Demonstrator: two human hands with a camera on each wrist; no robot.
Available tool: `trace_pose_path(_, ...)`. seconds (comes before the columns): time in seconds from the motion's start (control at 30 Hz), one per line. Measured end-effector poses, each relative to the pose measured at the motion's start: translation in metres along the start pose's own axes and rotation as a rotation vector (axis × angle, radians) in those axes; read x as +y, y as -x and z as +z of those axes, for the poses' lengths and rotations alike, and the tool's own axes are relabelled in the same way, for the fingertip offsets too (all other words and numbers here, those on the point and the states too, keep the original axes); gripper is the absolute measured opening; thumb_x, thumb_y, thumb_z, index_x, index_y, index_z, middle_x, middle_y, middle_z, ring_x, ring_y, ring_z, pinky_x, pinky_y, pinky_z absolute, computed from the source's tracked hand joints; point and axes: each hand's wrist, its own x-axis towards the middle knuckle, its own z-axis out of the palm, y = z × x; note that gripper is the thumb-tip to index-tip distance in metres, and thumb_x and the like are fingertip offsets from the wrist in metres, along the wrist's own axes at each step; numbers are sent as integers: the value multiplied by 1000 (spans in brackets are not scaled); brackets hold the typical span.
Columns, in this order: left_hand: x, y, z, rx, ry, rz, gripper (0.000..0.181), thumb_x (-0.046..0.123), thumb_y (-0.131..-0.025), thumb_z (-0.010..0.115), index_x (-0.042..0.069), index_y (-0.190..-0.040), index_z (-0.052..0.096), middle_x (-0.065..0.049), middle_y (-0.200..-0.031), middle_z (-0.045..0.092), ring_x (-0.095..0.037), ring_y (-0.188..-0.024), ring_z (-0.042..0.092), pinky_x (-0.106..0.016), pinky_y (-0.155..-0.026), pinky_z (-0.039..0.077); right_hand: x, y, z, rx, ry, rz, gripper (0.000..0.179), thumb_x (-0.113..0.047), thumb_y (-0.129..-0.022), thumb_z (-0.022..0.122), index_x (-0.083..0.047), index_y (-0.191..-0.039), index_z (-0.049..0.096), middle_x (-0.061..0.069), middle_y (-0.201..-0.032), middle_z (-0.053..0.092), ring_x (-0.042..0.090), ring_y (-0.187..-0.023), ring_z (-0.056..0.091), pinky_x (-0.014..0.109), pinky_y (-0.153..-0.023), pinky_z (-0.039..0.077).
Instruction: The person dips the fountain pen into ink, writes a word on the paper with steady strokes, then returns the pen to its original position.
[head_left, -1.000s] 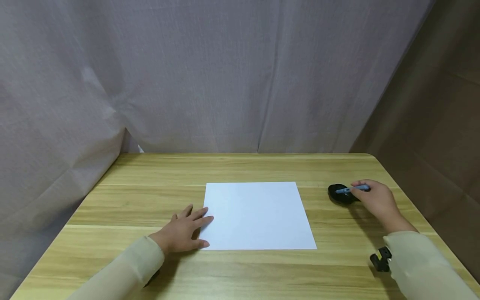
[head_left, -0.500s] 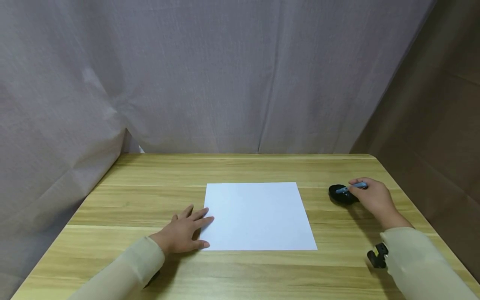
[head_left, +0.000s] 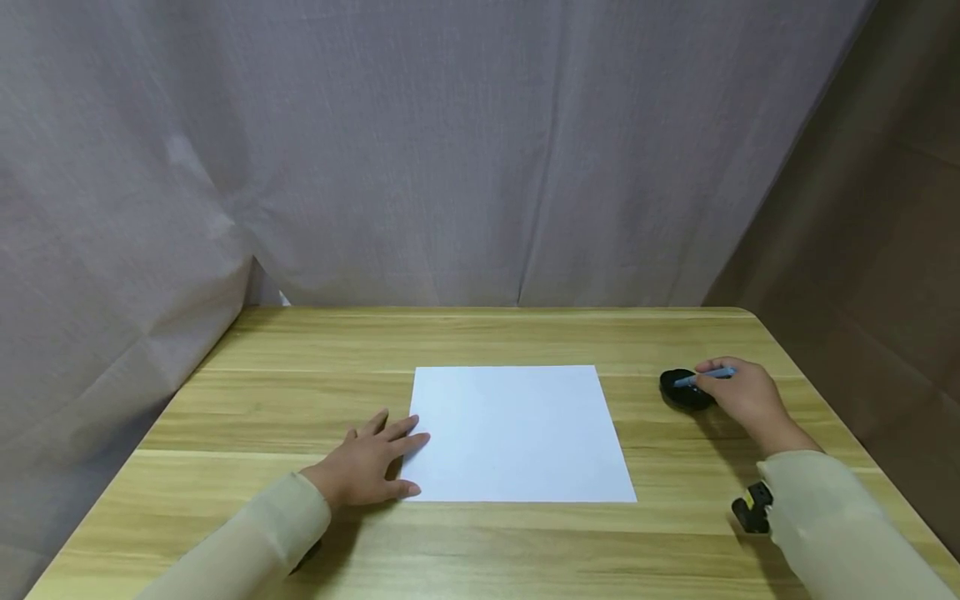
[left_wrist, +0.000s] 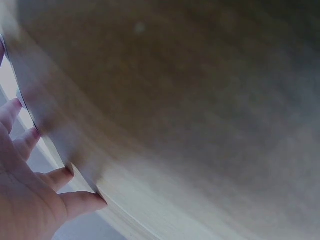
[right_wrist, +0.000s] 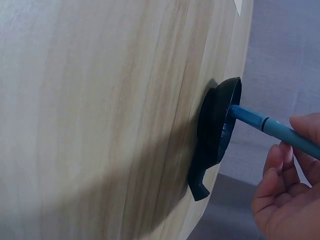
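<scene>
A white sheet of paper lies flat on the wooden table. My left hand rests at its left edge with fingers spread, several fingertips on the sheet. In the left wrist view the fingers of that hand reach to the tabletop. On the right, my right hand pinches a slim blue pen between thumb and fingers. The pen's front end dips into a small black dish. From the right wrist view, the dish is shallow with a short handle-like spout; the pen's tip is hidden inside it.
Grey cloth hangs behind the table's back edge, and darker brown cloth hangs along the right. Bare tabletop lies between paper and dish. A small black device is attached at the right sleeve.
My right hand and forearm have shifted slightly left, and the pen has moved a little with them, staying at the dish. The left hand and paper hold still.
</scene>
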Motion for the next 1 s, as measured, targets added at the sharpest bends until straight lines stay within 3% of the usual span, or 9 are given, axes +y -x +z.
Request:
trace_pose_path(0.3, 2, 1, -2, 1, -3, 0, 73, 57, -85, 65, 26, -148, 42, -2, -159, 27, -47, -143, 13, -77, -99, 20, -1, -1, -2, 22, 26, 2, 35, -26, -93, 60, 6, -107, 58, 29, -107, 59, 31, -83, 53, 31, -62, 40)
trace_pose_path(0.63, 3, 2, -2, 1, -3, -2, 73, 55, -85, 65, 26, -148, 42, -3, -158, 27, -47, -143, 13, -77, -99, 19, -1, -5, 3, 81, 54, -48, 34, -24, -91, 62, 7, -104, 62, 30, -107, 62, 42, -94, 57, 41, -72, 44)
trace_pose_path(1.0, 3, 2, -2, -3, -2, -1, 73, 56, -85, 65, 26, -148, 41, -2, -159, 26, -46, -144, 13, -77, -99, 19, -5, -6, 0, 32, 42, 1, 35, -25, -92, 58, 7, -105, 61, 28, -107, 62, 41, -94, 56, 48, -75, 46)
